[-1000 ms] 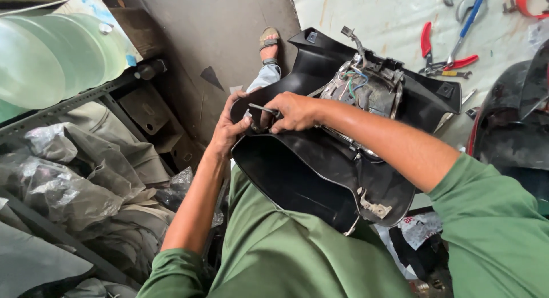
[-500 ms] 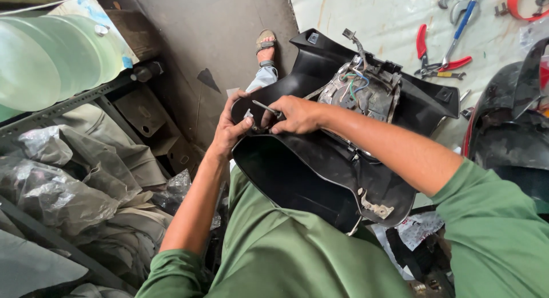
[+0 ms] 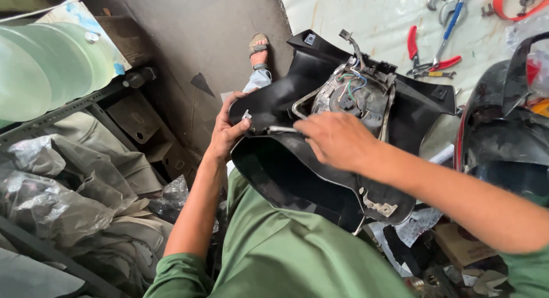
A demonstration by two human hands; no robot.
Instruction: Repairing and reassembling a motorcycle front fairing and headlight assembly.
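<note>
The left hand (image 3: pixel 226 132) is being kept curled around the near left edge of a black plastic scooter cover (image 3: pixel 297 172), with the thumb pressed on top and the fingers hidden under the rim; the cover is being held tilted over the lap, above the green trousers (image 3: pixel 286 252). The right hand (image 3: pixel 337 139) is being laid on the middle of the cover with the fingers drawn together around a thin metal rod or cable end (image 3: pixel 281 129), which is lying between the two hands; whether it is truly being pinched cannot be told, because the fingertips are turned away from the camera. Just behind the right hand, a headlamp housing (image 3: pixel 357 98) with loose blue, green and white wires (image 3: pixel 351 81) is being carried by the cover. Farther out, red-handled pliers (image 3: pixel 423 55) and other tools are lying on a pale sheet (image 3: pixel 354 12) on the floor; a sandalled foot (image 3: pixel 259 49) is resting on the grey floor; plastic-wrapped parts (image 3: pixel 51 201) are being stored on a rack at the left; another dark cover (image 3: pixel 503 138) is standing at the right. As a judgement, the thin wires could be caught or pulled off if the rod is being drawn too hard; the cover could also slip from the lap, because it is being steadied by one hand only at its edge.
</note>
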